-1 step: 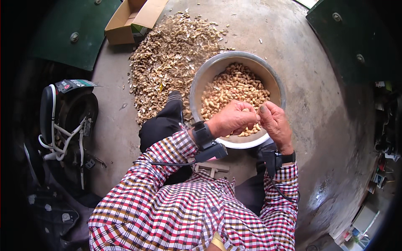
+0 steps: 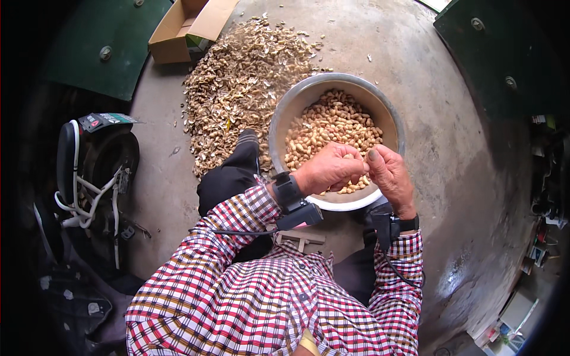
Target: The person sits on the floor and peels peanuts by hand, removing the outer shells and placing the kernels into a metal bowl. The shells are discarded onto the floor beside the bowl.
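Observation:
Over the near side of a wide metal basin [image 2: 396, 127], my two hands meet fingertip to fingertip. My left hand [image 2: 333, 168] is closed, its fingers curled in toward the thumb. Facing it, my right hand [image 2: 392, 177] is closed in a pinch, with the thumb uppermost. Whatever lies between the fingertips is too small and covered to make out. Below and beyond the hands, unshelled peanuts [image 2: 335, 118] fill the basin's bottom. Left of the basin spreads a large heap of empty peanut shells [image 2: 237, 77] on the floor.
An open cardboard box [image 2: 169, 44] stands at the heap's far left edge. A white-framed wheeled thing [image 2: 89, 190] with a dark seat is at my left. My dark-trousered leg [image 2: 228, 178] reaches between heap and basin. Shelves with assorted items [image 2: 540, 243] line the right side.

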The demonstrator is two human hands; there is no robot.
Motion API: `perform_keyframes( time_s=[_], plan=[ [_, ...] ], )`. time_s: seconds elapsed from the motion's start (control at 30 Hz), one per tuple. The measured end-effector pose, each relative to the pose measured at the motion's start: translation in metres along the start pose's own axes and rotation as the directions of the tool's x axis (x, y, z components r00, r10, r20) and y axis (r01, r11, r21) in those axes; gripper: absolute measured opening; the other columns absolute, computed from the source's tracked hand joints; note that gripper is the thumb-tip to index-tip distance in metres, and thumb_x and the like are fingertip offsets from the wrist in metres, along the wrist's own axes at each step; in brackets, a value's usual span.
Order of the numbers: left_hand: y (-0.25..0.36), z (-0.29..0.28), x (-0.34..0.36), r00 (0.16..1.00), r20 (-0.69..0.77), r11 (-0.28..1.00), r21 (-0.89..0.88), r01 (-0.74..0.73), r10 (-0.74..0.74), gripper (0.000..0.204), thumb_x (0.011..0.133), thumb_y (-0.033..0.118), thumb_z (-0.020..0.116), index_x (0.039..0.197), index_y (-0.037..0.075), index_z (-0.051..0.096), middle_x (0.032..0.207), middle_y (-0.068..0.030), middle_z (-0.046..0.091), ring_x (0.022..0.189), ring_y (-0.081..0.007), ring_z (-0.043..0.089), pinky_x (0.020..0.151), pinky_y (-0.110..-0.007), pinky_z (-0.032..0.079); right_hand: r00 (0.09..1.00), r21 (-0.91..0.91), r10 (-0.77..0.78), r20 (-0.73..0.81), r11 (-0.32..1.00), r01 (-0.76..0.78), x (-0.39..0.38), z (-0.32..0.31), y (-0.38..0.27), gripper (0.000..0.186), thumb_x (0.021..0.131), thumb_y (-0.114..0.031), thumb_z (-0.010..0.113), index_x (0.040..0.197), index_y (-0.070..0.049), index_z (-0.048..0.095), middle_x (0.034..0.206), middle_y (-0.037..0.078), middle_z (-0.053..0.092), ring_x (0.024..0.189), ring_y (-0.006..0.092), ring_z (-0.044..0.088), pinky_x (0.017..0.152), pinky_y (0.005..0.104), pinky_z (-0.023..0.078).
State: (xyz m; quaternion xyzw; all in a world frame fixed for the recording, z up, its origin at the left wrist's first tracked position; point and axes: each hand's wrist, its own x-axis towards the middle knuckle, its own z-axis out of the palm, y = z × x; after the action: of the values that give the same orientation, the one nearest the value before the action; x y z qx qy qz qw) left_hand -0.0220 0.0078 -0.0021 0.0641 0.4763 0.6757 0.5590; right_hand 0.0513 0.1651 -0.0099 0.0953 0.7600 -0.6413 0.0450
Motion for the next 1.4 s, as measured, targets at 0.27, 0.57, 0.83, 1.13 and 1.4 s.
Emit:
perform_keyframes(
  time_s=[0.27,0.57,0.83,1.13,1.4],
  plan=[
    [-0.013,-0.005,0.007,0.995,0.072,0.982,-0.171,0.083,-0.071,0.008,0.077,0.010,0.055,0.071,0.004,0.055,0.054,0.0012,0.045,0.038,-0.0042,0.034,0.033,-0.018,0.024,0.998,0.023,0.033,0.057,0.999,-0.034,-0.003,-0.002,0.000,0.025,0.088,-0.019,0.047,0.071,-0.002,0.050,0.061,-0.002,0.043,0.059,0.0062,0.039,0.052,0.0234,0.034],
    [-0.016,-0.001,0.003,0.999,-0.019,0.978,-0.204,0.033,-0.037,0.009,0.076,0.008,0.055,0.069,0.003,0.055,0.051,0.0008,0.044,0.036,-0.0049,0.034,0.032,-0.019,0.023,0.999,0.008,-0.029,0.025,1.000,0.029,0.001,0.005,-0.004,0.023,0.088,-0.016,0.047,0.070,0.000,0.050,0.060,0.000,0.045,0.059,0.0061,0.039,0.052,0.0234,0.035],
    [-0.010,0.004,0.004,0.996,-0.069,0.950,-0.311,0.024,-0.048,0.021,0.079,0.014,0.052,0.062,0.003,0.053,0.046,-0.0019,0.044,0.031,-0.0061,0.030,0.029,-0.021,0.022,0.997,-0.040,-0.049,-0.059,0.998,0.047,0.005,0.007,-0.004,0.023,0.088,-0.015,0.045,0.070,0.000,0.049,0.060,0.000,0.045,0.058,0.0068,0.039,0.051,0.0245,0.035],
    [-0.006,0.000,0.006,0.997,-0.074,0.945,-0.327,-0.010,-0.015,0.023,0.084,0.017,0.049,0.067,0.002,0.053,0.053,-0.0021,0.049,0.031,-0.0065,0.032,0.029,-0.021,0.025,0.980,0.097,-0.083,-0.182,0.990,0.102,0.005,0.008,0.010,0.028,0.090,-0.027,0.045,0.069,-0.008,0.045,0.054,-0.006,0.037,0.046,0.0017,0.032,0.041,0.0176,0.027],
    [-0.004,-0.007,0.005,0.967,-0.248,0.988,-0.118,-0.096,0.064,0.016,0.078,0.015,0.059,0.068,0.003,0.056,0.054,-0.0018,0.051,0.034,-0.0051,0.039,0.030,-0.019,0.028,0.994,0.760,0.106,-0.019,0.647,-0.054,0.001,-0.007,0.000,0.019,0.087,-0.025,0.048,0.081,-0.007,0.053,0.069,0.001,0.052,0.057,0.0091,0.049,0.046,0.0202,0.039]
  ],
)
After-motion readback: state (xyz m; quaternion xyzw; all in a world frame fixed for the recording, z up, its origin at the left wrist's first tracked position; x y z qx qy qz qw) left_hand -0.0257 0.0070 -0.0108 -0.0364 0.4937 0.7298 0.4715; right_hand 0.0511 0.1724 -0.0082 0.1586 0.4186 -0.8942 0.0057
